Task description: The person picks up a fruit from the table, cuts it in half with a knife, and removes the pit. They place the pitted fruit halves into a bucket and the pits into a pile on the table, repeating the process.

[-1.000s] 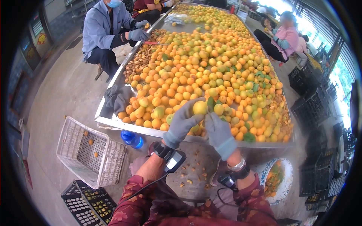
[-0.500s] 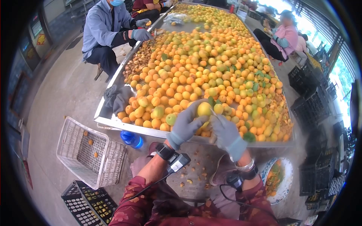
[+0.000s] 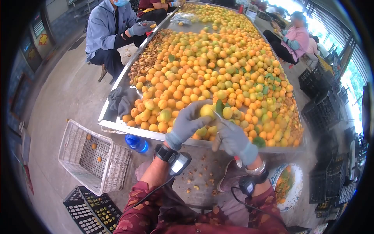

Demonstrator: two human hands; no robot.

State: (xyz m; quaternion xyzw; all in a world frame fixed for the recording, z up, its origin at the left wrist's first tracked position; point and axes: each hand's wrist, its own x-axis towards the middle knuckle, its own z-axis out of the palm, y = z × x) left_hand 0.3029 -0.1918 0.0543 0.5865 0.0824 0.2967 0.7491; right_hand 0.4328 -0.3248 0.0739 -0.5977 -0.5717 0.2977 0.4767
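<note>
At the near edge of the metal tray (image 3: 117, 125), the fingers (image 3: 193, 110) of the left hand (image 3: 186, 124) pinch a yellow apricot (image 3: 206, 110) between fingertips and thumb, just above the heaped fruit (image 3: 202, 70). The fingers (image 3: 226, 129) of the right hand (image 3: 233, 139) are curled shut round a small knife (image 3: 236, 160), whose thin blade meets the apricot's right side. A clean cut probably calls for a firm pinch kept clear of the blade's line, the fruit being turned rather than the knife. Both hands are gloved and close together: the left reaches up with its wrist bent inward, while the right sits lower, knuckles up. A white basket (image 3: 93, 156) stands on the floor to the left.
</note>
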